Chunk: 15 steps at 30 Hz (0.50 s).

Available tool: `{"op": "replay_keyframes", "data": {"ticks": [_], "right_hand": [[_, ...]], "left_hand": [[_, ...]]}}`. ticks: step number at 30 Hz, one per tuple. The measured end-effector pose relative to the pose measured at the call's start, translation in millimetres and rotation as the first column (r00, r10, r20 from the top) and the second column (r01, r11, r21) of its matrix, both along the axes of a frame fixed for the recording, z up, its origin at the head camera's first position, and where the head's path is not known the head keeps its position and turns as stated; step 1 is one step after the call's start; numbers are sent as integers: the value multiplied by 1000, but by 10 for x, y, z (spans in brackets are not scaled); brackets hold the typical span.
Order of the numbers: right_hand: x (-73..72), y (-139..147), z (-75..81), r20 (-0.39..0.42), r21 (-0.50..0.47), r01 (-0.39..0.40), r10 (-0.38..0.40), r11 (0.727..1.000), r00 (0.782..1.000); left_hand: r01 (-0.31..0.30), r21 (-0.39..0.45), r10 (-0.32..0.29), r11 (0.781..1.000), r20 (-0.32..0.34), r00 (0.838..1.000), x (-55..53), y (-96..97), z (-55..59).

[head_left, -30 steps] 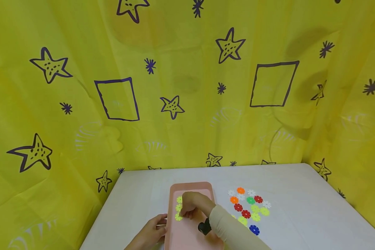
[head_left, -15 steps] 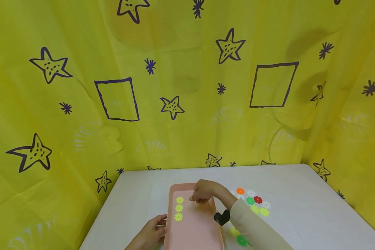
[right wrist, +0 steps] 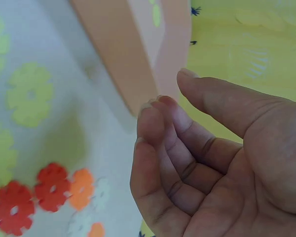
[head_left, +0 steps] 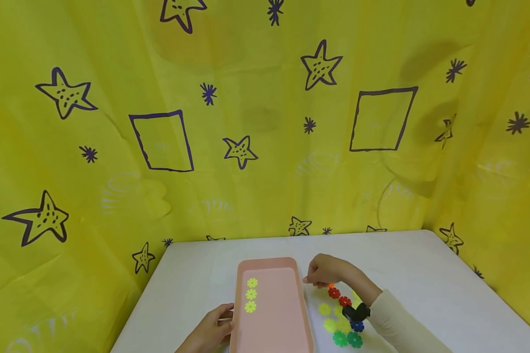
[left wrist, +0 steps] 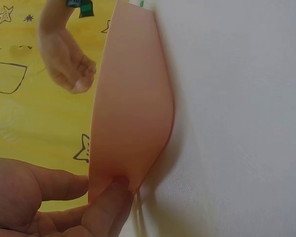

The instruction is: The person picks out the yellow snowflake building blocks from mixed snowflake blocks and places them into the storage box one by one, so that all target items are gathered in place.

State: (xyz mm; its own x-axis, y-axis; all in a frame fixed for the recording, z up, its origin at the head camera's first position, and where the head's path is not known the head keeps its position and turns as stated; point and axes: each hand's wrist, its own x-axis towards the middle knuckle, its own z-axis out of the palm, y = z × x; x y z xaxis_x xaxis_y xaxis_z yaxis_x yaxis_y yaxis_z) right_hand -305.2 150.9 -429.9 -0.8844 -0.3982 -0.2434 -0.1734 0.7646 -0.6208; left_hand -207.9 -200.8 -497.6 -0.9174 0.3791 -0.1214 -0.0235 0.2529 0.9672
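Three yellow snowflake discs (head_left: 251,294), flat and notched, form a column in the left part of a pink tray (head_left: 279,323). My left hand (head_left: 213,326) is at the tray's left side; in the left wrist view its thumb meets the rim and its fingers (left wrist: 106,205) lie against the outer wall. Beyond the tray's right edge, my right hand (head_left: 329,270) hovers by the loose discs. Its fingers (right wrist: 150,126) are loosely curled, the thumb stands apart, and nothing is between them. Red discs (right wrist: 53,186) lie beyond it in the right wrist view.
Yellow, green (head_left: 355,340), blue (head_left: 357,326), red, orange and white discs lie scattered on the white table (head_left: 393,264) right of the tray, partly covered by the right arm. A yellow patterned curtain (head_left: 265,191) hangs behind the table.
My right hand has left the yellow discs inside the tray and moved right, past the tray's edge to the loose discs. My left hand stays at the tray's side.
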Motion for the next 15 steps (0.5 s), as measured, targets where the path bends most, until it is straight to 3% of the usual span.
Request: {"op": "replay_keyframes", "data": {"ticks": [8, 15], "right_hand": [[258, 292, -209, -49, 33, 42, -41, 999, 998], [369, 318, -352, -57, 42, 91, -89, 995, 994]], "left_hand": [[8, 9, -8, 1000, 10, 1000, -4, -11, -3], [10, 6, -11, 1000, 24, 1000, -3, -24, 15]]}}
